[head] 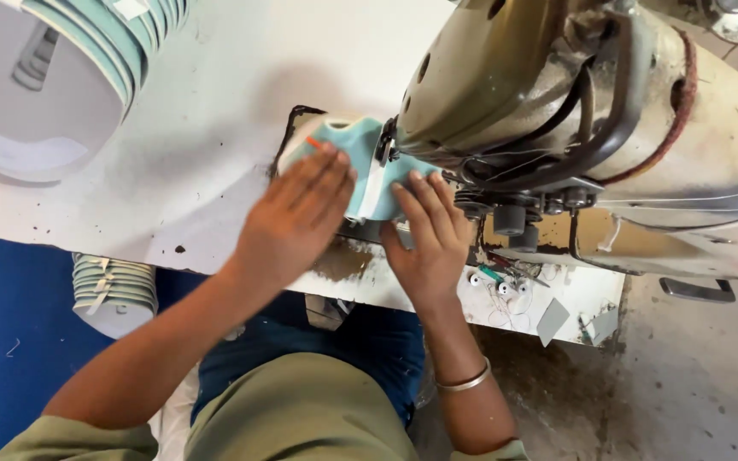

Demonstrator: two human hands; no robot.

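A light blue and white shaped fabric piece [359, 147] lies on the bed of an industrial sewing machine [557, 94], partly under its head. My left hand [296, 218] lies flat on the piece's left part, fingers spread. My right hand [429, 235] presses on its right part, fingertips close to the needle area. Neither hand grips the piece; both rest on top of it. A thin metal bangle [465, 381] sits on my right wrist.
A white worktable [207, 119] carries the machine. Stacked white and light blue pieces [70, 60] sit at the upper left, another stack [113, 290] hangs below the table edge. Bobbins and scraps [506, 286] lie at the front edge. Concrete floor [694, 384] at right.
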